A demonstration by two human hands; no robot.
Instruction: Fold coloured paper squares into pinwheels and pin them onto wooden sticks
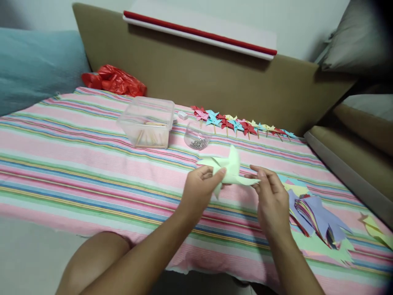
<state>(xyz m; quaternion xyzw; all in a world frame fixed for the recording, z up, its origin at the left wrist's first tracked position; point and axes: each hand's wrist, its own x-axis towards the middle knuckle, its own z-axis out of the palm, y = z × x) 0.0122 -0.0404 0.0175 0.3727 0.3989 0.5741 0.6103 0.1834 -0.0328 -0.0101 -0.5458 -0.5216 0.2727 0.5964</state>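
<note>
Evidently both hands work on one thing: a pale green folded paper pinwheel [231,169], held just above the pink striped cloth-covered surface [76,164]. The left hand [198,189] pinches the pinwheel's left side, its fingers [218,175] closed on the paper near the centre, seemingly to keep the folded points gathered. The right hand [272,200] meets it from the other side, fingers [260,174] pressed together on the right-hand blade tip, so the pinwheel sits between the two hands, touching both. Beside the right hand lies a fanned stack of cut coloured paper sheets [316,217], close enough to draw from. Farther back stand a clear plastic box of wooden sticks [147,122], a small clear cup of metal pins [197,138], and a row of finished small pinwheels [239,123].
</note>
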